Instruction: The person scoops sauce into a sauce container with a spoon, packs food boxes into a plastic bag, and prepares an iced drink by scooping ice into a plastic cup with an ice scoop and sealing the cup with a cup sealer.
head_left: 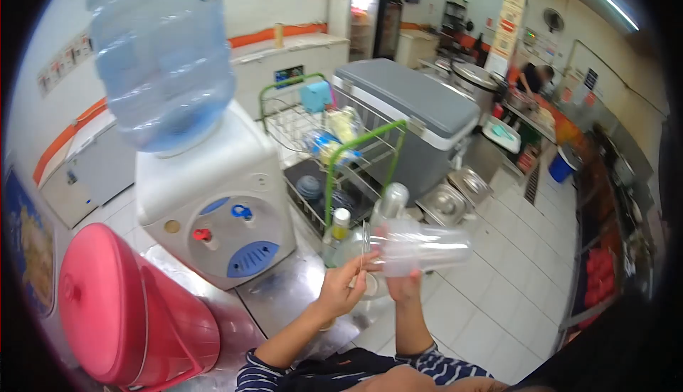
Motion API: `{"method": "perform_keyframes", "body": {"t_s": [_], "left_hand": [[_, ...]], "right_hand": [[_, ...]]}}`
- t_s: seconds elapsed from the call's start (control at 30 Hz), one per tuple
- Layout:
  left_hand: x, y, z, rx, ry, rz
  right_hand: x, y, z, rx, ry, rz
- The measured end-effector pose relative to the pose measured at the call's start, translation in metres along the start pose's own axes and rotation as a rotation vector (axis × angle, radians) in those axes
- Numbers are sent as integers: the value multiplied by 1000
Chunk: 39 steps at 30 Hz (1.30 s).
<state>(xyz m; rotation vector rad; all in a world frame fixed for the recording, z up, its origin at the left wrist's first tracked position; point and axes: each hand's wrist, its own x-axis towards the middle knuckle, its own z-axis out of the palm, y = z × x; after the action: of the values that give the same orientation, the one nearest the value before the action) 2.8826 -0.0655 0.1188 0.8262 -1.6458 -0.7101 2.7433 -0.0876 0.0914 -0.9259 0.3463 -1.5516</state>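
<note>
So here's the shiny metal table (pixel 284 296), with the white water dispenser (pixel 167 193) standing on it and the big pink bucket (pixel 131 306), lid on, right beside. Over near the hands there's a white-capped bottle (pixel 340 225), its base hard to make out.

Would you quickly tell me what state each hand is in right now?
Left hand: fingers at the rim end of the clear plastic cup stack; grip cannot be told.
Right hand: holding the stack from below.

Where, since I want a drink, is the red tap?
In the head view's left half, the red tap sits on the white dispenser, just left of the blue tap.
</note>
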Motion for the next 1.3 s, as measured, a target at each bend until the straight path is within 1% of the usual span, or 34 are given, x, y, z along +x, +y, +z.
{"method": "perform_keyframes", "body": {"t_s": [0.03, 0.07, 0.13, 0.2, 0.27, 0.3, 0.33, 0.37, 0.4, 0.43, 0.47, 0.5, 0.53, 0.57, 0.6, 0.67, 0.73, 0.77, 0.8, 0.87, 0.93, 1.0, 1.07, 1.13, 1.17, 1.23, 1.3], "left_hand": [[-1, 1, -4, -43, 93, 57], [-5, -2, -12, -21, 106, 60], [-16, -13, -28, 22, 320, 145], [-35, -8, -58, 106, 396, 91], [-55, 4, -85, 272, 387, 10], [-64, 10, -95, 272, 390, -8], [-71, 15, -104, 557, 326, 16], [-79, 17, -112, 841, 252, 34], [-92, 10, -117, 842, 257, 5], [-114, -2, -118, 933, 222, -161], [-139, -15, -120, 1021, 182, -329], [-165, -32, -124, 1055, 133, -378], [-191, -47, -125, 1059, 134, -405], [-215, -60, -124, 1050, 118, -469], [-235, -72, -123, 1038, 105, -525], [-257, -80, -121, 1040, 124, -546], [-263, -80, -120, 1043, 197, -579], [-265, -81, -119, 1039, 213, -564], [-263, -80, -121, 1062, 250, -535], [-254, -77, -125, 1054, 284, -492], [-252, -66, -129, 1090, 272, -615], [-258, -62, -132, 1115, 268, -603], [-266, -56, -137, 1185, 291, -624], [-278, -52, -136, 1166, 338, -613], [-280, -47, -137, 1162, 329, -619], [-283, -45, -136, 1174, 341, -648], [-281, -46, -133, 1151, 325, -642]], "right_hand": [[3, 3, -7, 65, 45, -50], [8, 3, -11, 83, 27, -42], [16, -7, -22, 42, 85, -130], [45, 5, -65, -170, 255, -275], [84, 11, -102, -658, 468, -25], [106, 17, -122, -874, 427, 51], [125, 26, -139, -1088, 374, 127], [131, 39, -151, -1093, 364, 147], [134, 53, -161, -1201, 401, -21], [133, 62, -165, -1304, 427, -188], [134, 62, -170, -1309, 404, -156], [139, 53, -170, -1271, 345, -71], [139, 46, -169, -1230, 292, 12], [136, 41, -166, -1228, 279, 27], [135, 36, -162, -1247, 252, 3], [137, 34, -152, -1266, 215, -29], [138, 35, -144, -1167, 270, -235], [140, 37, -143, -1232, 291, -294], [147, 37, -142, -1233, 288, -330], [152, 34, -147, -1498, 291, 142], [151, 41, -145, -1573, 346, 74], [147, 34, -144, -1592, 353, 96], [142, 45, -148, -1872, 358, -557], [118, 31, -85, -1716, 583, -536], [107, 30, -61, -1706, 545, -504], [86, 32, -30, -1513, 222, -5], [74, 50, -17, -1848, -160, 124]]}}
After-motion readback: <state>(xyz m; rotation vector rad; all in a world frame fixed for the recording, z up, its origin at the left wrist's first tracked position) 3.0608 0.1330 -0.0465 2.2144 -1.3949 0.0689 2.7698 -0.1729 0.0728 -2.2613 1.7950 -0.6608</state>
